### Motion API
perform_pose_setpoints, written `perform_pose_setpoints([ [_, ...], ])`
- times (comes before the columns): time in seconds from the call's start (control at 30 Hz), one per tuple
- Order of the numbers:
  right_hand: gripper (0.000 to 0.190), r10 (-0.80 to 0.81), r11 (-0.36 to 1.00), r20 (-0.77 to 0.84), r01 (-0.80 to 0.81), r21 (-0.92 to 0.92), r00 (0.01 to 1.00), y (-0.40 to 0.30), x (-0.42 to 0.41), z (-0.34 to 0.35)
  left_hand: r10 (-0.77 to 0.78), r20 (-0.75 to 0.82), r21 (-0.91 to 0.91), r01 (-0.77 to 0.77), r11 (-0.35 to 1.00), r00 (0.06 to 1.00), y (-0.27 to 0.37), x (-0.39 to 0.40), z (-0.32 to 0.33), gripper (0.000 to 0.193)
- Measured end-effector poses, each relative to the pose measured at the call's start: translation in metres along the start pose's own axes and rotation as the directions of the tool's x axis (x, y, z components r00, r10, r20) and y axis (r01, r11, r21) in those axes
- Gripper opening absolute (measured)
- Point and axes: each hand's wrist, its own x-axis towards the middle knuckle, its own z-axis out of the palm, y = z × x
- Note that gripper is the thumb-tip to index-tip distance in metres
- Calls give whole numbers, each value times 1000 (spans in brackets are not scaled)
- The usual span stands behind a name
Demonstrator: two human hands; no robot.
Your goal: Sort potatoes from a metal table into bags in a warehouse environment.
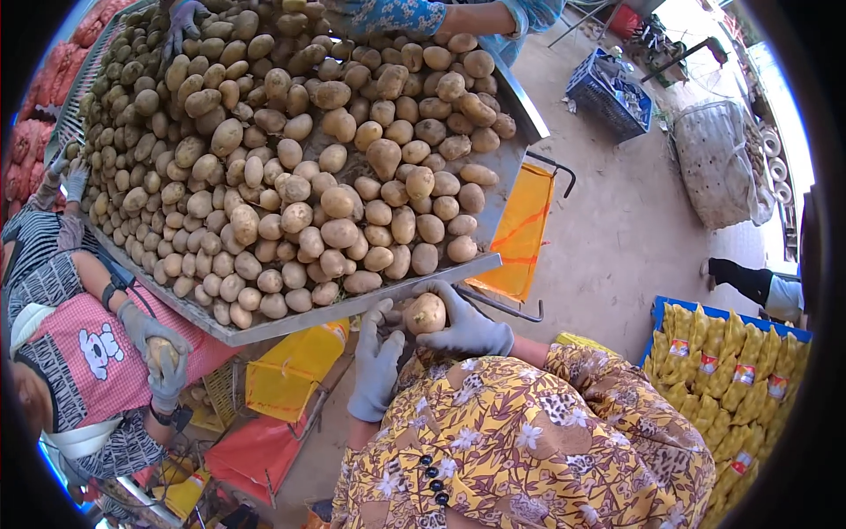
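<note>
My right hand (462, 322), in a grey glove, holds a pale brown potato (425, 313) just off the near rim of a metal sorting table (396, 288). Close by on its left is my left hand (375, 364), also gloved, with thumb and fingers apart. Its fingertips reach towards the potato, and some of them are partly hidden. Loose potatoes (337, 202) of mixed sizes cover most of the table, thickest towards the far left.
At left a co-worker's gloved hands (162, 360) hold a potato. Another gloved hand (182, 23) reaches in from the far side. Orange (522, 231), yellow (291, 377) and red bags (258, 456) hang below the rim. Filled yellow net bags (720, 377) and a blue crate (608, 92) stand right.
</note>
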Motion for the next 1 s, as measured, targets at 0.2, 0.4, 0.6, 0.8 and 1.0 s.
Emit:
perform_pose_setpoints([
  [0.2,89,123,987,189,-140,83,974,-12,6,7,300,138,463,-329,823,944,-2,8,-3,82],
  [0.4,63,82,937,79,-50,-346,993,-26,3,12,540,221,853,-429,296,812,5,9,-16,77],
  [0.6,47,-50,906,26,56,-420,998,-26,7,21,595,377,877,-480,17,710,9,13,-27,75],
  [0.8,46,113,925,38,-91,-369,993,-19,7,24,614,454,811,-585,15,646,7,17,-37,74],
  [1.0,45,26,968,3,-24,-250,1000,-23,15,27,637,448,807,-591,15,628,10,19,-38,73],
])
